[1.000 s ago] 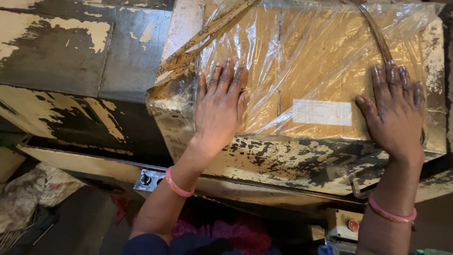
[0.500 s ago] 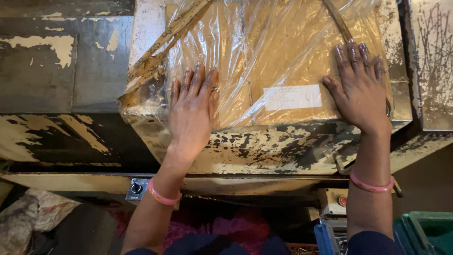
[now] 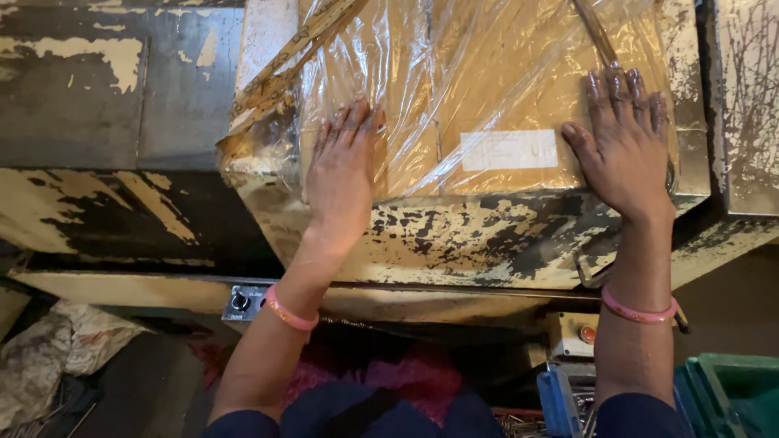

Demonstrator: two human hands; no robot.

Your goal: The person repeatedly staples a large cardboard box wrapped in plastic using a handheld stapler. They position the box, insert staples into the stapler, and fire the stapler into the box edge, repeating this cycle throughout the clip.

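Both hands, left [image 3: 341,174] and right [image 3: 621,146], lie flat, fingers spread, grasping nothing, on the plastic-wrapped cardboard box [image 3: 487,89], already sitting at the front edge of the chipped yellow machine bed [image 3: 479,243].

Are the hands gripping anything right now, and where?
Nothing gripped: left hand and right hand lie flat, fingers spread, on the plastic-wrapped cardboard box.

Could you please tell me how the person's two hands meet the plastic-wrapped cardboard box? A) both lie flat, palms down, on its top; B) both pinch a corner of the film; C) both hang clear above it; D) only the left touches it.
A: the left hand and the right hand both lie flat with fingers spread on the film over the plastic-wrapped cardboard box, one on either side of its white label.
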